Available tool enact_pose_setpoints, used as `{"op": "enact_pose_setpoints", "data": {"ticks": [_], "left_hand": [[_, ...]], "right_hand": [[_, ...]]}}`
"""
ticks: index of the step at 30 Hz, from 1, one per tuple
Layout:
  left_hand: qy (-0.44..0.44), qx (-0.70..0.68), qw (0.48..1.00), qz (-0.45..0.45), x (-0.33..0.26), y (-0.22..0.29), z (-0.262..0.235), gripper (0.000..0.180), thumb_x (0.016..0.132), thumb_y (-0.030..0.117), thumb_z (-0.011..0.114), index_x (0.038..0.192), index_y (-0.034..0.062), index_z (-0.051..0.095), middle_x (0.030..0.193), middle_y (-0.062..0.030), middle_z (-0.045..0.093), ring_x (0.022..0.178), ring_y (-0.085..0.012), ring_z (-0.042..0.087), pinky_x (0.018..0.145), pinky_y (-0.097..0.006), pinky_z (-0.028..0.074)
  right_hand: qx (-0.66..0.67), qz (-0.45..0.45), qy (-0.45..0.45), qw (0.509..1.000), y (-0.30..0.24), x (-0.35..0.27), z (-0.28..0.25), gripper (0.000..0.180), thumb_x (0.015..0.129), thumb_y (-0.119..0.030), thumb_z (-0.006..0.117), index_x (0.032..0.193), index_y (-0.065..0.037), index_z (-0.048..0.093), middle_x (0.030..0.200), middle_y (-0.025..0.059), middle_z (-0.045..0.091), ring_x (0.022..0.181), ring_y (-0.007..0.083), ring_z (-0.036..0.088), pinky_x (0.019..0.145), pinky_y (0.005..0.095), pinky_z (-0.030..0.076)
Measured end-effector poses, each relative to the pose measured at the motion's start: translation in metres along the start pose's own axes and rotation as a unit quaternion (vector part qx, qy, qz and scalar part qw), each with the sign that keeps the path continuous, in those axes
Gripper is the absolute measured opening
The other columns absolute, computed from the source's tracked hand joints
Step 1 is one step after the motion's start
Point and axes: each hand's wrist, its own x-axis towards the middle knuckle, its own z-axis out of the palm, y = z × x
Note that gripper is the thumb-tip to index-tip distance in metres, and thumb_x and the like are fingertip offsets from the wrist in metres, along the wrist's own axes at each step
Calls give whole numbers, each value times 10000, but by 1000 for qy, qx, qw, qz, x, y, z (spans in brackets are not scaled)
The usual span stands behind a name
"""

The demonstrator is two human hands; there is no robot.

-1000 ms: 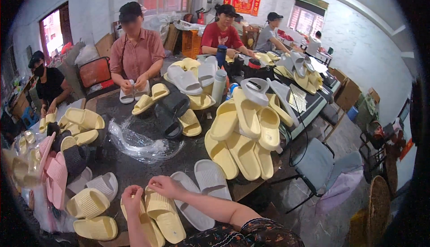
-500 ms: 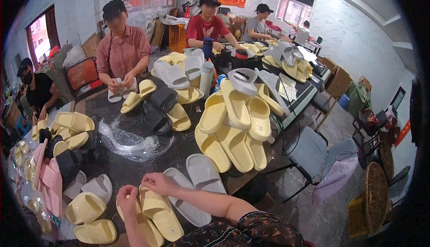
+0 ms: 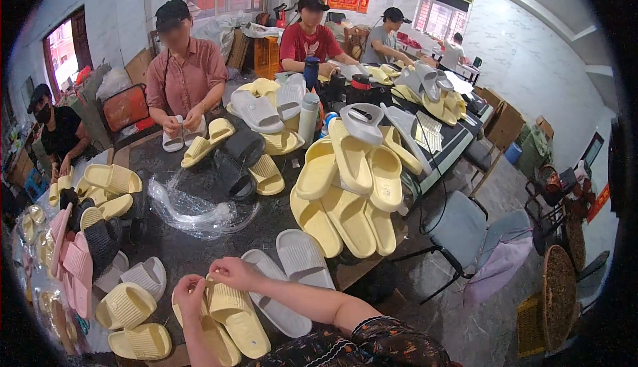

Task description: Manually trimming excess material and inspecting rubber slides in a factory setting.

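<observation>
My left hand (image 3: 191, 294) is closed in a pinch over a yellow slide slipper (image 3: 219, 344). Just right of it, my right hand (image 3: 234, 274) also pinches, at the top end of a second yellow slide slipper (image 3: 244, 327) with a ribbed strap. The two slippers lie side by side at the table's near edge, partly covered by my hands. Whatever is between my fingertips is too small to make out. Two grey slippers, the closer grey slipper (image 3: 282, 307) and the farther grey slipper (image 3: 304, 260), lie beyond my right forearm.
A tall pile of yellow slippers (image 3: 349, 214) stands right of centre. Thin clear plastic strands (image 3: 199, 211) lie mid-table. Yellow, grey, black and pink slippers crowd the left, including a pink slipper (image 3: 78, 270). Several people work around the table. A chair (image 3: 458, 224) stands at right.
The view has shifted slightly. My hands stay pinched over the same pair of yellow slippers, with hardly any movement.
</observation>
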Motion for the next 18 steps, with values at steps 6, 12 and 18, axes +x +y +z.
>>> {"op": "enact_pose_setpoints", "data": {"ticks": [6,12,18], "left_hand": [[28,29,999,30,2,-5,-1,66,789,49,681,832,8,653,746,12,622,679,-59,534,632,-217,426],[-5,58,998,36,1,-6,2,59,776,31,690,824,15,660,735,8,628,686,-65,548,641,-228,439],[34,22,998,39,-1,-19,-9,69,774,46,703,808,6,658,744,3,634,690,-68,561,646,-225,456]], "right_hand": [[5,27,23,999,-6,2,-1,197,876,-253,638,928,-63,638,691,41,589,645,109,550,597,299,441],[-31,-43,10,999,-11,-2,-6,225,872,-271,644,952,-61,643,737,85,615,707,210,612,655,329,473],[24,14,-7,1000,-16,-1,0,221,883,-244,641,955,-35,642,712,39,597,645,98,536,622,268,445]]}}
